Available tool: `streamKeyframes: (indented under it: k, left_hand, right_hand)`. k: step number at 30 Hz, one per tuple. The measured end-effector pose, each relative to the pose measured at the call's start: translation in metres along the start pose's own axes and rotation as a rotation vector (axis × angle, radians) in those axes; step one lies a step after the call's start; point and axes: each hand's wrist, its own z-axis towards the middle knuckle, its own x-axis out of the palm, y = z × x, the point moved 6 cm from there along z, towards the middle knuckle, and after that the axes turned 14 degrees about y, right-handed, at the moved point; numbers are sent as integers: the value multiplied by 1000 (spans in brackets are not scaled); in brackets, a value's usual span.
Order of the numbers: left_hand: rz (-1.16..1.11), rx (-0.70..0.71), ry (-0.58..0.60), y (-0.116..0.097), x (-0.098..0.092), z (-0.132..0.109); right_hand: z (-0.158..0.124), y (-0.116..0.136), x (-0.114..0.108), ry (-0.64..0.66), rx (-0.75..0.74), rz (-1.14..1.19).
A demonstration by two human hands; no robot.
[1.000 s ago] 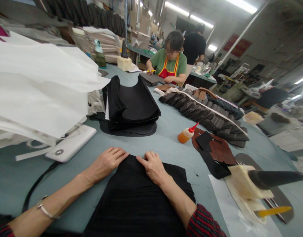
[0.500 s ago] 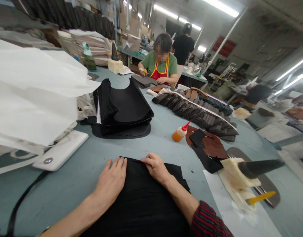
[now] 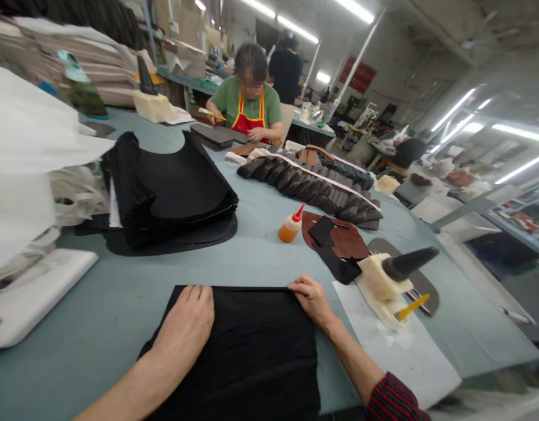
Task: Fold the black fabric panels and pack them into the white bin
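A piece of black cloth lies spread on the table in front of me, its far edge folded into a narrow straight band. My left hand rests on the cloth near its far left corner, palm down, with the fingers laid flat. At the far right corner, my right hand pinches the folded edge between thumb and fingers. The near end of the cloth runs out of view.
Beyond the cloth stand a stack of black pieces and a red-tipped glue bottle. A glue pot with a black cone is to the right, a white slab to the left. A co-worker sits across the table.
My right hand has slid right along the cloth's far edge to its corner, and my hands are farther apart. The edge lies straighter. The view has turned right.
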Motion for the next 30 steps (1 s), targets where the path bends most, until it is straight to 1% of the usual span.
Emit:
streamKeyframes:
  k: [3, 4, 6, 9, 11, 15, 20, 23, 27, 30]
  left_hand:
    - [41, 34, -8, -9, -2, 3]
    - [45, 40, -8, -10, -3, 4]
    - [53, 59, -15, -14, -6, 6]
    - [76, 121, -63, -25, -14, 8]
    - [92, 152, -78, -33, -18, 11]
    - [70, 141, -28, -45, -23, 19]
    - [40, 169, -47, -66, -39, 25]
    - [0, 135, 18, -76, -49, 31]
    - [-64, 191, 84, -95, -64, 41]
    - [-130, 152, 115, -103, -71, 50]
  right_hand:
    - [-7, 2, -1, -66, -25, -103]
    - [-9, 3, 0, -55, -39, -158]
    - [-10, 7, 2, 5, -68, -276]
    - [-12, 10, 5, 103, -90, -409]
    - [-13, 10, 6, 124, -92, -466]
    - [-14, 10, 9, 135, -83, -539]
    - [-11, 14, 10, 202, -79, -609]
    - [-9, 19, 9, 244, -87, -658]
    - [-8, 24, 8, 277, -100, -672]
    - [-8, 25, 9, 286, -122, -697]
